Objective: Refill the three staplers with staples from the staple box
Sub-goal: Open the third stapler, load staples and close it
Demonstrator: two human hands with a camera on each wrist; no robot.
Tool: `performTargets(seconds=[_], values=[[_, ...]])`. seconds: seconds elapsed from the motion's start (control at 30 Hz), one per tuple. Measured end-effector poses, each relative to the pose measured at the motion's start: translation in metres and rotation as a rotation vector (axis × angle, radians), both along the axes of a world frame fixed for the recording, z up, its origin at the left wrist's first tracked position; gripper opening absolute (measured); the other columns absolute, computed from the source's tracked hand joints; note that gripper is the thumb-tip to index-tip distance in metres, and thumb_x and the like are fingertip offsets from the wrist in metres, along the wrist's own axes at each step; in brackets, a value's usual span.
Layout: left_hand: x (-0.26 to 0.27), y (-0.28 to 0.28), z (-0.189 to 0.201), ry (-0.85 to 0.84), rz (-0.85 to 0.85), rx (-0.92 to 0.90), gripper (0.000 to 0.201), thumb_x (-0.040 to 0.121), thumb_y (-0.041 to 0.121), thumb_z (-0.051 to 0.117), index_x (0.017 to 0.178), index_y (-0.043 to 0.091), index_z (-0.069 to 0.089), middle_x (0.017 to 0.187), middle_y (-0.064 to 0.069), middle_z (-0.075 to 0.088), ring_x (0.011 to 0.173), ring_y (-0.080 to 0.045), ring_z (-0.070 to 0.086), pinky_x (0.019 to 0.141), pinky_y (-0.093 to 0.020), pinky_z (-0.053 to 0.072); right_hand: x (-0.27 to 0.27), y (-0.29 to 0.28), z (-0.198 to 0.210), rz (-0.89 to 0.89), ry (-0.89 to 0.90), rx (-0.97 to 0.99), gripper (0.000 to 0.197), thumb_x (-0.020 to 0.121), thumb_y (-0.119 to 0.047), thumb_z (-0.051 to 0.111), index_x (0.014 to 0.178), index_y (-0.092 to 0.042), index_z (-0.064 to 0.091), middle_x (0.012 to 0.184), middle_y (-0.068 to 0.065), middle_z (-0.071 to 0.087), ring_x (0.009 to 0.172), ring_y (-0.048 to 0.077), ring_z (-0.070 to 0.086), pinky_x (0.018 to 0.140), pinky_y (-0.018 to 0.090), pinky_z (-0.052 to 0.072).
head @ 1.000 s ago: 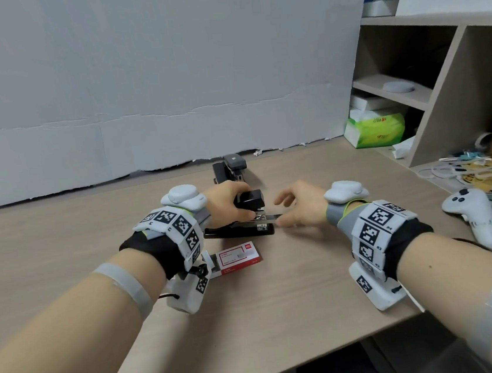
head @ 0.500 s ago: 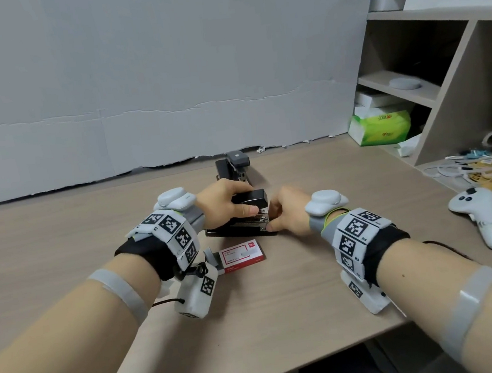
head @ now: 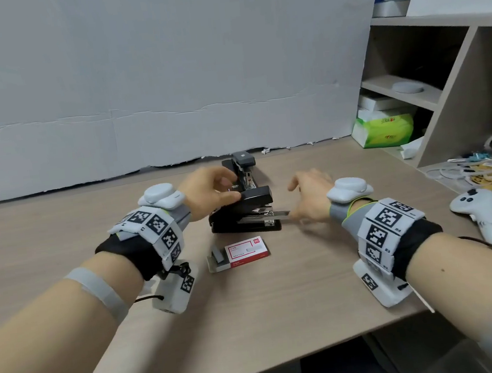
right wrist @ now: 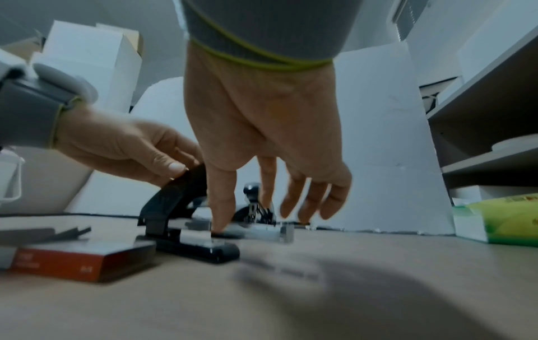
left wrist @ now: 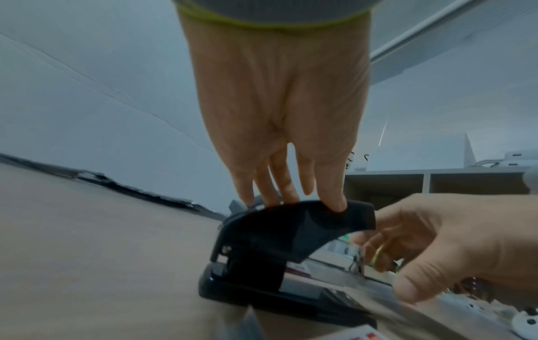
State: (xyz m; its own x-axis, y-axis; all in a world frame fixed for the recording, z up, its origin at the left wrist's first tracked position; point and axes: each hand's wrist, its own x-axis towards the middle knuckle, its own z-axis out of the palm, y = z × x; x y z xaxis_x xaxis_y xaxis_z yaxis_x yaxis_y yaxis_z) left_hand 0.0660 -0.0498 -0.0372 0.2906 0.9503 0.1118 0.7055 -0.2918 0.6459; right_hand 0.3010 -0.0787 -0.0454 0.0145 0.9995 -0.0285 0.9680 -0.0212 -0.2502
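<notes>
The stapler's (head: 243,214) tray now juts out again; left hand (head: 208,192) pinches its top, right hand (head: 309,200) loose-fingered touches the tray.

Black stapler (head: 243,214), red-and-white staple box (head: 246,251), green tissue pack (head: 384,130), tan wood-grain desk (head: 252,308).

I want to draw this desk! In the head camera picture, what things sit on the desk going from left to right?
Staple box → black stapler, held by the left hand → right hand → green tissue pack → white controller.
</notes>
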Motion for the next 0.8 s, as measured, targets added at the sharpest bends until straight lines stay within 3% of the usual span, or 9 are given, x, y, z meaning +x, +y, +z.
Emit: performTargets(seconds=[0.07, 0.1, 0.2, 0.27, 0.33, 0.43, 0.57, 0.7, 0.8], values=[[-0.012, -0.004, 0.003, 0.048, 0.12, 0.072, 0.004, 0.081, 0.022, 0.069, 0.085, 0.021, 0.067, 0.077, 0.004, 0.065, 0.076, -0.021, 0.063, 0.077, -0.035, 0.054, -0.006, -0.007, 0.006, -0.022, 0.01, 0.055, 0.029, 0.069, -0.021, 0.067, 0.093, -0.026, 0.051, 0.108, 0.005, 0.053, 0.102, 0.029, 0.052, 0.082, 0.034, 0.046], [-0.016, -0.008, 0.005, 0.079, 0.169, 0.077, 0.003, 0.082, 0.02, 0.067, 0.079, 0.019, 0.067, 0.071, 0.003, 0.063, 0.071, -0.022, 0.062, 0.071, -0.033, 0.054, -0.012, -0.011, 0.008, -0.004, 0.043, 0.06, 0.02, 0.071, -0.016, 0.064, 0.085, -0.023, 0.052, 0.102, 0.005, 0.058, 0.096, 0.029, 0.056, 0.076, 0.032, 0.047], [-0.024, -0.023, 0.002, 0.154, 0.188, -0.094, 0.013, 0.087, 0.019, 0.064, 0.08, 0.008, 0.066, 0.067, -0.004, 0.066, 0.055, -0.018, 0.061, 0.05, -0.023, 0.054, -0.037, -0.026, 0.007, 0.141, 0.144, -0.039, 0.014, 0.074, -0.013, 0.067, 0.071, -0.021, 0.056, 0.078, 0.0, 0.063, 0.074, 0.022, 0.059, 0.062, 0.026, 0.044], [-0.028, -0.033, -0.004, 0.192, 0.154, -0.263, 0.025, 0.087, 0.029, 0.067, 0.086, 0.005, 0.067, 0.079, -0.009, 0.071, 0.059, -0.019, 0.064, 0.053, -0.025, 0.057, -0.053, -0.033, 0.0, 0.224, 0.148, -0.112, 0.016, 0.072, -0.022, 0.073, 0.079, -0.022, 0.058, 0.08, -0.002, 0.061, 0.071, 0.019, 0.058, 0.062, 0.027, 0.046], [-0.031, -0.043, -0.011, 0.233, 0.114, -0.357, 0.034, 0.083, 0.04, 0.072, 0.093, 0.008, 0.067, 0.087, -0.008, 0.072, 0.069, -0.02, 0.067, 0.06, -0.03, 0.06, -0.065, -0.033, -0.011, 0.272, 0.09, -0.15, 0.035, 0.066, -0.035, 0.076, 0.094, -0.025, 0.059, 0.091, -0.003, 0.062, 0.077, 0.019, 0.061, 0.07, 0.029, 0.051], [-0.029, -0.05, -0.022, 0.275, 0.044, -0.32, 0.035, 0.076, 0.041, 0.078, 0.099, 0.017, 0.069, 0.096, -0.004, 0.072, 0.078, -0.019, 0.066, 0.07, -0.031, 0.06, -0.073, -0.031, -0.019, 0.301, 0.0, -0.164, 0.056, 0.057, -0.047, 0.077, 0.108, -0.031, 0.06, 0.102, -0.004, 0.063, 0.092, 0.019, 0.061, 0.082, 0.034, 0.053], [-0.027, -0.059, -0.03, 0.269, -0.034, -0.212, 0.023, 0.079, 0.023, 0.075, 0.101, 0.021, 0.072, 0.092, 0.004, 0.065, 0.074, -0.011, 0.058, 0.056, -0.016, 0.047, -0.079, -0.029, -0.022, 0.303, -0.002, -0.171, 0.042, 0.055, -0.047, 0.078, 0.093, -0.033, 0.066, 0.094, -0.006, 0.068, 0.087, 0.016, 0.063, 0.079, 0.033, 0.054], [-0.026, -0.056, -0.031, 0.326, -0.075, -0.129, 0.016, 0.078, 0.02, 0.075, 0.094, 0.021, 0.074, 0.085, 0.007, 0.064, 0.067, -0.006, 0.054, 0.061, -0.018, 0.043, -0.077, -0.025, -0.025, 0.306, 0.026, -0.188, 0.039, 0.052, -0.05, 0.077, 0.086, -0.035, 0.064, 0.094, -0.006, 0.068, 0.087, 0.016, 0.064, 0.08, 0.035, 0.055], [-0.032, -0.052, -0.027, 0.263, -0.071, -0.118, 0.008, 0.079, 0.015, 0.074, 0.086, 0.018, 0.075, 0.08, 0.003, 0.069, 0.066, -0.01, 0.058, 0.067, -0.028, 0.052, -0.075, -0.021, -0.028, 0.323, 0.04, -0.185, 0.042, 0.052, -0.052, 0.077, 0.088, -0.036, 0.064, 0.097, -0.006, 0.066, 0.089, 0.018, 0.063, 0.08, 0.035, 0.053]])
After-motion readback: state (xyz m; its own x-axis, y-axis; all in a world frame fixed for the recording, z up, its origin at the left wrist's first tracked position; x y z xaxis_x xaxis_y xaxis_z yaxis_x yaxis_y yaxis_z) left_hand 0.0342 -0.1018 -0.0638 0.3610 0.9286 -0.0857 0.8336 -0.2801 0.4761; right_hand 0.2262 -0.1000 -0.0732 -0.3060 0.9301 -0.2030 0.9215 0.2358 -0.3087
